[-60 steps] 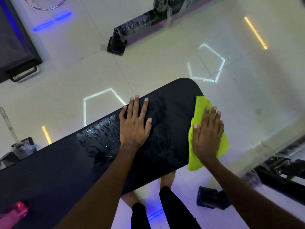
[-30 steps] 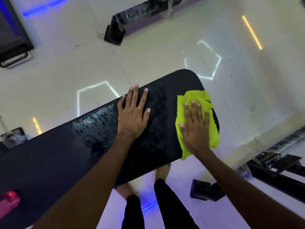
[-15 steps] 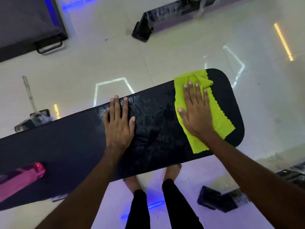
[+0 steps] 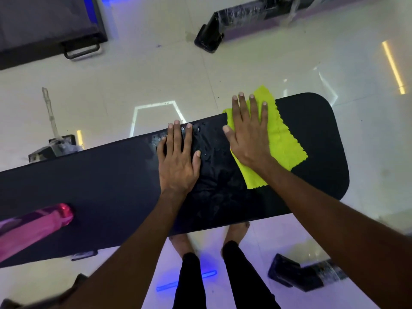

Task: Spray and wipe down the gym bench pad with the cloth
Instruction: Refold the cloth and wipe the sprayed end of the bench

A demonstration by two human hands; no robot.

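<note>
The black bench pad (image 4: 100, 179) runs across the whole shot, left edge to a rounded end on the right, tilted a bit so the right end sits farther up in view. There's a wet patch with droplets (image 4: 214, 157) in the middle of it, between the two hands, and it looks streaky going toward the near edge.

The yellow-green cloth (image 4: 283, 139) is spread flat on the pad toward the right end, with one corner poking past the far edge. The right hand (image 4: 249, 134) is pressing down flat on the cloth, fingers straight and a little spread, fingertips reaching over the far edge of the pad. The left hand (image 4: 178, 159) is planted palm down right on the bare pad just left of the wet patch, fingers straight and close together, holding nothing.

On the near left part of the pad there's a pink bottle (image 4: 33, 228) lying on its side, blurry, so can't say much more about it.

Under the near edge you can see the person's bare feet (image 4: 236, 233) and black trouser legs (image 4: 191, 282) on a glossy pale tile floor (image 4: 156, 74) with light reflections. Black frame feet wrapped in plastic sit on the floor, one far right (image 4: 209, 39), one near right (image 4: 296, 275). A dark padded piece with a metal handle (image 4: 49, 23) sits far left.
</note>
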